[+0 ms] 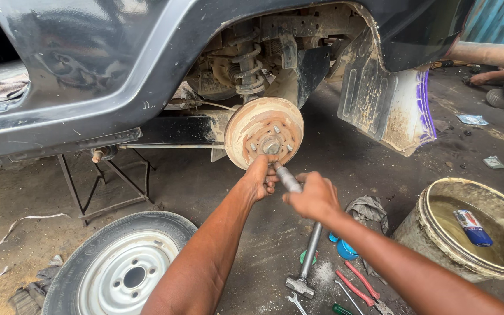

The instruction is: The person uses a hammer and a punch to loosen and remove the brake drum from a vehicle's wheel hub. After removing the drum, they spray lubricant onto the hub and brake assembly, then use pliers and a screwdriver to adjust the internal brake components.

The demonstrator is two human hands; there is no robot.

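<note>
Metal rod (287,179) between both hands, touching brake drum (264,140).

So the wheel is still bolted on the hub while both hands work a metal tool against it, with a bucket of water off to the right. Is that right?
Not quite. The head view shows the wheel is off, lying flat on the ground at lower left. The bare, rusty brake drum is exposed. The rest holds: the left hand and right hand work a metal tool against it, and the bucket sits to the right.
</note>
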